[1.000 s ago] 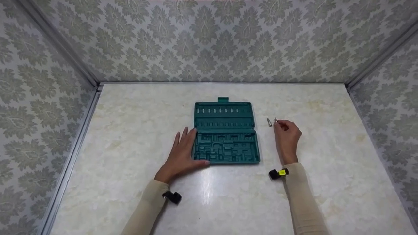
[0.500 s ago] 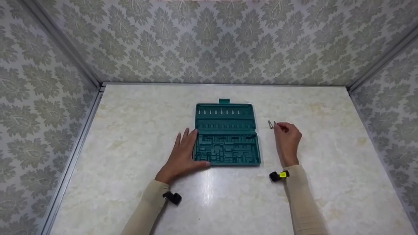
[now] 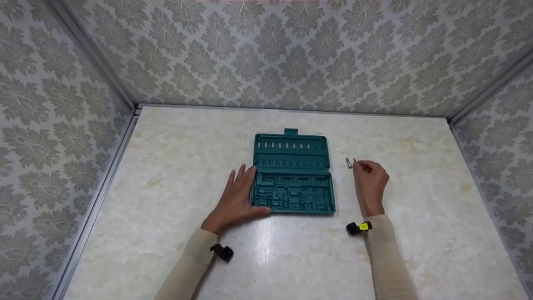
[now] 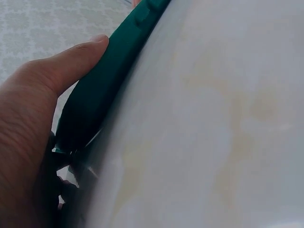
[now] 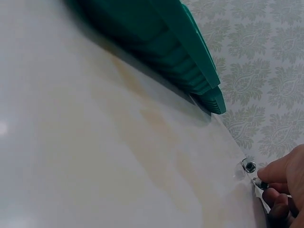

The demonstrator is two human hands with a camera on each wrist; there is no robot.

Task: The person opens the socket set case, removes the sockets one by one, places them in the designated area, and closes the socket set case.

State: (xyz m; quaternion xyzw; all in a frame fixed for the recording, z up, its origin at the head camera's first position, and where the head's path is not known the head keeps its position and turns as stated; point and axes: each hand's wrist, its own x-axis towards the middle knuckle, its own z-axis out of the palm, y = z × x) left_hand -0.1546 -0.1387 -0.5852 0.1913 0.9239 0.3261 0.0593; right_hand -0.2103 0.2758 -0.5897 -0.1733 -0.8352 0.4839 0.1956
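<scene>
An emerald-green plastic tool case (image 3: 293, 170) lies opened out flat on the table, its moulded tray nearest me and its lid behind. My left hand (image 3: 235, 200) rests against the left side of the case, fingers extended, thumb along the front edge. The left wrist view shows that thumb (image 4: 78, 64) touching the green rim. To the right of the case, my right hand (image 3: 370, 179) pinches a small silver bit (image 5: 260, 183) between thumb and fingertips. A second silver piece (image 3: 349, 163) with a hollow end stands or leans just left of it.
Several small metal bits (image 3: 287, 145) sit in a row along the lid, toward its left. A latch tab (image 3: 291, 131) sticks out at the lid's far edge. The marbled table (image 3: 175, 141) meets patterned walls (image 3: 270, 46) at the back and sides.
The head view has shifted slightly, so everything appears a little lower and to the right. My left hand keeps its place on the case, and my right hand still pinches the bit.
</scene>
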